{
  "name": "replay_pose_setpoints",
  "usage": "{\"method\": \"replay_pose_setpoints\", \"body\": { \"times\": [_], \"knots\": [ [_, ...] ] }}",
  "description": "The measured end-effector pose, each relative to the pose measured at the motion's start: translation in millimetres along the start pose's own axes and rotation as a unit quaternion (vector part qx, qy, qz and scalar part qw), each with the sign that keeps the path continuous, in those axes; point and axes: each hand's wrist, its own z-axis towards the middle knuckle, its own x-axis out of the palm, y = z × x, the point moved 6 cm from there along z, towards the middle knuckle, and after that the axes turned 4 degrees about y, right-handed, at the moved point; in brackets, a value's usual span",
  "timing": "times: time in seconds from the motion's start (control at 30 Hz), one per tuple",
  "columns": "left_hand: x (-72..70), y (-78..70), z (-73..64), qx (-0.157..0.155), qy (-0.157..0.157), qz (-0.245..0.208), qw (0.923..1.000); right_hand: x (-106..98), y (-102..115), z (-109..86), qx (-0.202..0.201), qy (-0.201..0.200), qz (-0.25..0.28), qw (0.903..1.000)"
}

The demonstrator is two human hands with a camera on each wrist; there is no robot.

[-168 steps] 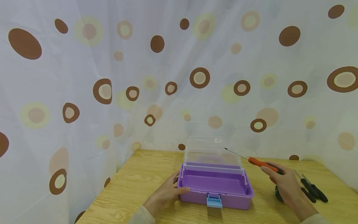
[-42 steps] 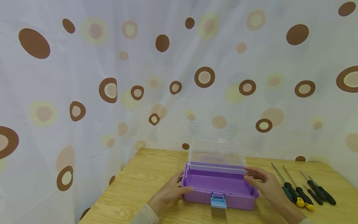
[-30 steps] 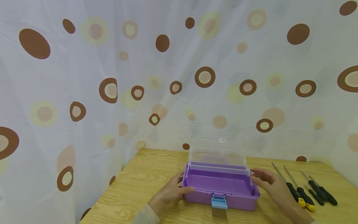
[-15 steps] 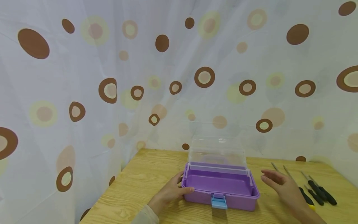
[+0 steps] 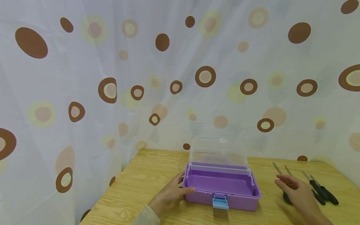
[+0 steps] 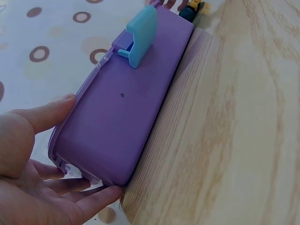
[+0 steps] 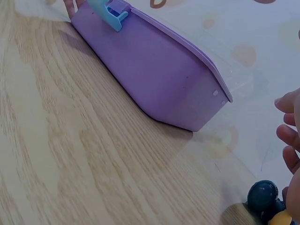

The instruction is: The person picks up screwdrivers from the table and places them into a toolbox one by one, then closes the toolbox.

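A wooden table bears an open purple box, its clear lid raised behind. The left hand grips the box's left end — thumb on the front rim. The right hand, much nearer the screwdrivers, holds nothing, fingers loosely bent. They lie under and beside it — handles near, shafts pointing away; contact is unclear.

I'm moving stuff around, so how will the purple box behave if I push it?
The purple box looks stiff: its walls show no buckling where the left hand grips. It's probably light for its size, its visible interior bare. The raised clear lid might wobble.
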Motion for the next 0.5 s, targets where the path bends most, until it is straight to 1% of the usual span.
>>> {"method": "replay_pose_setpoints", "body": {
  "times": [0.07,0.1,0.23,0.3,0.5],
  "knots": [
    [-0.1,-0.2,-0.1,0.001,0.0,0.001,1.0,-3,0,-1.3,-0.011,-0.016,-0.019,0.9996],
    [0.0,-0.2,-0.1,0.001,0.0,0.001,1.0,-5,0,-2.3,-0.018,-0.03,-0.038,0.9987],
    [0.3,0.0,-0.3,0.001,0.001,0.001,1.0,-9,-2,-4.4,-0.043,-0.058,-0.1,0.9924],
    [0.4,0.1,-0.5,0.001,0.0,0.001,1.0,-10,-5,-4.8,-0.048,-0.066,-0.127,0.9886],
    [0.4,-0.9,-0.6,0.002,0.001,0.0,1.0,-14,-11,-3.8,-0.05,-0.078,-0.164,0.982]
  ]
}}
